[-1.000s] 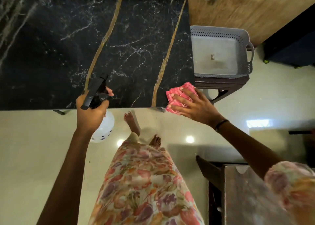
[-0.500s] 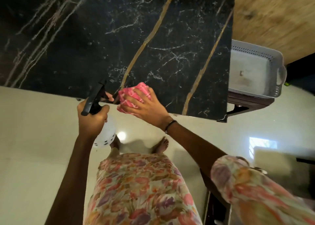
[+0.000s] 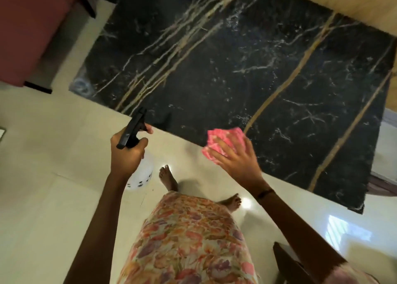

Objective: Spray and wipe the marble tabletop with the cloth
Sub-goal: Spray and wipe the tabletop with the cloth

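The black marble tabletop [image 3: 225,73] with gold and white veins fills the upper middle of the head view. A pink cloth [image 3: 223,142] lies on its near edge, pressed flat under my right hand [image 3: 236,161]. To the left, just off the table's near edge, my left hand [image 3: 126,152] grips a spray bottle [image 3: 137,176] with a black trigger head and a white body; the nozzle points toward the tabletop. A pale smear shows on the table's far left corner.
A red-brown seat [image 3: 28,25] stands at the upper left beside the table. A wooden surface [image 3: 354,2] borders the table's far right. A dark wooden piece [image 3: 287,262] sits at the lower right. Glossy cream floor tiles [image 3: 53,176] surround my bare feet.
The view has swung left, so the table's left end and the red seat appear and the grey basket is gone. My right hand has slid the cloth away from the bottle, rightward along the near edge.
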### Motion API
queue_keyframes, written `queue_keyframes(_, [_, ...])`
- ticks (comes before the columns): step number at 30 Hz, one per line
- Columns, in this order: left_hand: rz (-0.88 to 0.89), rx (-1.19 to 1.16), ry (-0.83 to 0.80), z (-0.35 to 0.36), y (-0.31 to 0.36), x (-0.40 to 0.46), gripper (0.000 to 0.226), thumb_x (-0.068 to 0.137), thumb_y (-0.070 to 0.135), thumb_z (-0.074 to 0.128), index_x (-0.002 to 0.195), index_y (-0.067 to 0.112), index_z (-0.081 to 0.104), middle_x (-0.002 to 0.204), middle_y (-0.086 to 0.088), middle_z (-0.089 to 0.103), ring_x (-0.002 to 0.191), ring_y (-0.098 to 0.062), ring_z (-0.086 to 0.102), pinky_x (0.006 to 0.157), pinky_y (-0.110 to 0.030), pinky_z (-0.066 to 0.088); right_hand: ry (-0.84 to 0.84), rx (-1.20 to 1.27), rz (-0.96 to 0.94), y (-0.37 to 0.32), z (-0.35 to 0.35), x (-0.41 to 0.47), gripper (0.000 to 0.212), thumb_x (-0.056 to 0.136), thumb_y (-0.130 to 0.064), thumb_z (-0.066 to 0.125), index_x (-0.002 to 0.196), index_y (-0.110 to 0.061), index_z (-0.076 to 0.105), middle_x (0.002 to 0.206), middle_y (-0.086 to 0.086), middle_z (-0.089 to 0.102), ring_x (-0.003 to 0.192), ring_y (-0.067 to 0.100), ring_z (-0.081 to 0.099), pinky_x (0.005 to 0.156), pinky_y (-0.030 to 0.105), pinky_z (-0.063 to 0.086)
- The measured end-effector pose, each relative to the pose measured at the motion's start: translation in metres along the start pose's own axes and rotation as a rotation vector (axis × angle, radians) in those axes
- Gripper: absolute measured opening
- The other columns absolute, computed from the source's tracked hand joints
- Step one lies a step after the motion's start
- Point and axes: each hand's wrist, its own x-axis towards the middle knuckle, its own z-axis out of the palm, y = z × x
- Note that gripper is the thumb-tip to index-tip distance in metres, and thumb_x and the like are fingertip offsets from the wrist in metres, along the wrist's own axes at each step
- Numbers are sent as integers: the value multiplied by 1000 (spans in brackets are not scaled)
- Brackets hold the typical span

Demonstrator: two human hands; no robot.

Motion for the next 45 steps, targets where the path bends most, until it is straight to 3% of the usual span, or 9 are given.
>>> queue_keyframes(5, [6, -64, 12, -49, -16, 23, 35, 73, -3, 49, 87, 26, 63, 82, 18, 69, 41, -29, 42, 42, -26, 37, -64, -18, 42, -16, -3, 24, 81, 70, -42, 80, 140, -31, 42, 150, 12, 39, 145, 42, 4, 106, 71, 15])
queue_keyframes(10, [-62, -68, 21, -85, -33, 38, 37, 70, -1, 49, 85, 30, 63, 85, 21, 69, 42, -27, 40, 44, -22, 36, 23, 35, 37, -83, -17, 127, 85, 76, -44, 74, 146, -33, 27, 153, 10, 33, 141, 41, 24, 107, 67, 19])
queue_keyframes(15, [-69, -51, 97, -127, -42, 50, 67, 68, -2, 47, 90, 61, 58, 84, 19, 67, 52, 2, 53, 54, -16, 38, 50, 103, 6, -151, -37, 241, 83, 81, -51, 67, 147, -33, 21, 154, 5, 34, 141, 36, 30, 107, 65, 20])
queue_keyframes(17, [-94, -49, 136, -141, -47, 53, 71, 67, -2, 46, 92, 65, 57, 83, 20, 66, 60, 7, 56, 57, -16, 40, 82, 162, 9, -170, -41, 275, 69, 86, -49, 61, 146, -33, 30, 151, 4, 39, 140, 34, 33, 107, 64, 21])
queue_keyframes(23, [-147, -77, 246, -177, -74, 52, 67, 68, 1, 46, 96, 60, 58, 85, 16, 67, 46, -19, 40, 50, -36, 37, 41, 291, -98, -214, -55, 366, 54, 90, -46, 53, 142, -35, 40, 149, 2, 42, 139, 31, 34, 110, 64, 15])
queue_keyframes(27, [-141, -95, 288, -191, -84, 51, 60, 70, -1, 46, 115, 36, 60, 91, 3, 65, 48, -27, 39, 47, -39, 35, -15, 259, -220, -233, -58, 414, 49, 87, -40, 60, 134, -33, 50, 137, 1, 54, 131, 30, 44, 108, 64, 23])
queue_keyframes(31, [-152, -110, 312, -200, -85, 54, 60, 69, 0, 46, 98, 51, 61, 90, 6, 66, 46, -31, 39, 46, -39, 35, 93, 229, -335, -225, -54, 416, 46, 84, -37, 65, 129, -29, 56, 128, 1, 60, 123, 28, 52, 107, 61, 29])
queue_keyframes(36, [-163, -104, 336, -206, -84, 63, 64, 70, 0, 46, 102, 54, 59, 86, 18, 67, 52, 0, 53, 52, -27, 38, 131, 246, -258, -180, -39, 335, 50, 94, -42, 50, 141, -30, 40, 148, 4, 42, 140, 31, 32, 111, 60, 27])
queue_keyframes(45, [-179, -149, 338, -203, -76, 76, 58, 69, 0, 47, 92, 51, 62, 86, 19, 68, 47, -9, 44, 49, -40, 35, 80, 306, -51, -191, -39, 340, 51, 91, -56, 42, 135, -31, 48, 142, 1, 49, 134, 27, 38, 109, 57, 24])
